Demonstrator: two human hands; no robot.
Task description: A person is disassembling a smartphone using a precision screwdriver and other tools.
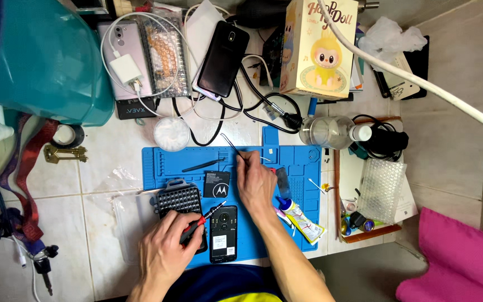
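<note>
Bare forearms, navy-and-yellow garment [236, 285]

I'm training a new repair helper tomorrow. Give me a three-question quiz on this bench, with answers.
1. True or false: the left hand holds a screwdriver.
2. Which hand grips the tweezers? A) left B) right
3. What colour is the work mat under the opened phone?

Key:
1. True; it has a red and black handle.
2. B, the right hand.
3. Blue.
</note>
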